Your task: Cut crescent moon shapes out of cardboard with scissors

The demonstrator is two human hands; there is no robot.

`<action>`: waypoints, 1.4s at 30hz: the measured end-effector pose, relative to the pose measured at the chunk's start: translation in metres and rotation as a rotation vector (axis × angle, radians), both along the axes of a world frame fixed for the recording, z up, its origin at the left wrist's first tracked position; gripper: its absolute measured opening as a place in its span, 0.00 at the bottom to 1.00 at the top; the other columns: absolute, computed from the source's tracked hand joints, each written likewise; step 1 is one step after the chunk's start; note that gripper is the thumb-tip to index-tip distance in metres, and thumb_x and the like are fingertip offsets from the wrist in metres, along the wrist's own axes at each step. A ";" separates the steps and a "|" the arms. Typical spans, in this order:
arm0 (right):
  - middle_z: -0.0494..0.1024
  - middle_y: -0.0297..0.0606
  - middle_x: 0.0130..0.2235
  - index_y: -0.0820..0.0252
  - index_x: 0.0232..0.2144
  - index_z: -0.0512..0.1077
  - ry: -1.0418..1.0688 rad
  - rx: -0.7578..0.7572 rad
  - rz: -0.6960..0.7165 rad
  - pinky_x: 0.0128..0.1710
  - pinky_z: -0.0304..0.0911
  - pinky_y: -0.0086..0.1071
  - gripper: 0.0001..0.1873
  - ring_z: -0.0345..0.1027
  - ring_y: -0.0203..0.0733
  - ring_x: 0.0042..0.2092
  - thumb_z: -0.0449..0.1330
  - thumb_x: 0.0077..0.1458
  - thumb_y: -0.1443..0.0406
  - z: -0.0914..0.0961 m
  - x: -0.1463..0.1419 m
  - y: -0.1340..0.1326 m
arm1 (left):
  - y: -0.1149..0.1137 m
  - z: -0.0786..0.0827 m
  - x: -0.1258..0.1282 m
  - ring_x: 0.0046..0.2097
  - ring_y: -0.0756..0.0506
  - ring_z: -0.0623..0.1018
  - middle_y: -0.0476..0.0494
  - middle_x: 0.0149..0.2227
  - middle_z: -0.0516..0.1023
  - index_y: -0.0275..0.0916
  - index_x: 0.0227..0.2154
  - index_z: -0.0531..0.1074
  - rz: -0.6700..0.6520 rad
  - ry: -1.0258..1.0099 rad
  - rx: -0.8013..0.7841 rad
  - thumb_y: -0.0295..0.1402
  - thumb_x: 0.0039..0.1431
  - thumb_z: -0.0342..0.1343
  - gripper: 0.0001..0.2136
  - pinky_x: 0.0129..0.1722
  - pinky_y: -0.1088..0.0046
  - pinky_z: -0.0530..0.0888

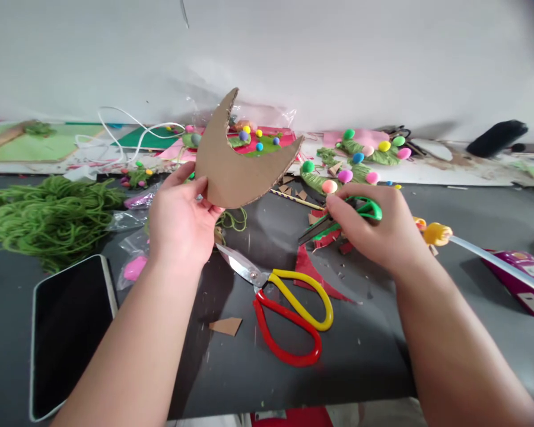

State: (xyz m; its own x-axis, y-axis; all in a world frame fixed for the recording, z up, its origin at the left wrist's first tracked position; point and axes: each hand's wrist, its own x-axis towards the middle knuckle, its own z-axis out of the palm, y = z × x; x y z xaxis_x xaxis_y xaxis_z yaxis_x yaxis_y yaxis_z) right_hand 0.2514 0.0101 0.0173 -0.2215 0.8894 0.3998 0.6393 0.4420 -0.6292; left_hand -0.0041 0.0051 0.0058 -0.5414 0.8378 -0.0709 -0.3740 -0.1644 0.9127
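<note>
My left hand (178, 216) is closed on the lower edge of a crescent-shaped piece of brown cardboard (235, 157), holding it upright above the dark table. My right hand (374, 228) grips a pair of green-handled scissors (338, 219), its fingers through the loops and the blades pointing left, low over the table to the right of the cardboard. A second pair of scissors with one yellow and one red handle (289, 308) lies flat on the table between my forearms.
A heap of green yarn (48, 213) lies at the left, a dark tablet (69, 332) at the near left. Coloured pom-poms and green leaf shapes (360, 157) crowd the back. Cardboard scraps (226, 325), red paper (309, 270) and a purple packet (525, 281) lie about.
</note>
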 end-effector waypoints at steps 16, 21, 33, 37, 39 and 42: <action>0.65 0.32 0.20 0.57 0.25 0.74 0.309 0.053 -0.245 0.27 0.56 0.35 0.26 0.60 0.40 0.25 0.59 0.69 0.47 -0.016 0.004 0.019 | 0.004 -0.034 -0.008 0.41 0.38 0.82 0.40 0.45 0.81 0.42 0.58 0.69 -0.300 0.970 -0.426 0.35 0.57 0.57 0.24 0.38 0.62 0.75; 0.67 0.32 0.22 0.58 0.26 0.75 0.273 0.026 -0.227 0.28 0.56 0.35 0.26 0.60 0.40 0.27 0.58 0.69 0.47 -0.022 0.002 0.023 | -0.006 -0.015 0.000 0.50 0.28 0.82 0.32 0.51 0.81 0.39 0.58 0.72 -0.453 1.476 -0.623 0.38 0.63 0.51 0.22 0.45 0.50 0.78; 0.82 0.40 0.35 0.56 0.35 0.76 0.171 0.081 -0.179 0.39 0.65 0.37 0.17 0.76 0.49 0.38 0.63 0.65 0.49 -0.034 -0.012 0.020 | 0.001 -0.028 0.009 0.76 0.28 0.57 0.39 0.78 0.53 0.46 0.74 0.60 -0.754 1.762 -0.390 0.55 0.71 0.42 0.34 0.71 0.42 0.60; 0.80 0.38 0.29 0.55 0.35 0.75 0.146 0.042 -0.139 0.37 0.64 0.38 0.22 0.74 0.48 0.33 0.57 0.68 0.45 -0.031 -0.016 0.014 | 0.000 -0.027 0.011 0.71 0.26 0.64 0.35 0.73 0.65 0.46 0.71 0.64 -0.665 1.788 -0.380 0.57 0.69 0.44 0.33 0.66 0.38 0.64; 0.78 0.35 0.25 0.55 0.35 0.74 0.181 -0.046 -0.107 0.35 0.64 0.38 0.24 0.73 0.47 0.30 0.54 0.70 0.44 -0.030 -0.017 0.013 | 0.001 -0.029 0.011 0.69 0.26 0.66 0.31 0.69 0.69 0.44 0.69 0.65 -0.626 1.749 -0.395 0.56 0.68 0.47 0.33 0.65 0.39 0.64; 0.75 0.33 0.20 0.54 0.34 0.73 0.298 -0.162 -0.053 0.32 0.66 0.38 0.23 0.71 0.46 0.26 0.53 0.70 0.45 -0.032 -0.016 0.015 | 0.004 -0.030 0.011 0.69 0.27 0.66 0.28 0.66 0.69 0.42 0.66 0.66 -0.606 1.676 -0.425 0.55 0.66 0.50 0.32 0.65 0.41 0.64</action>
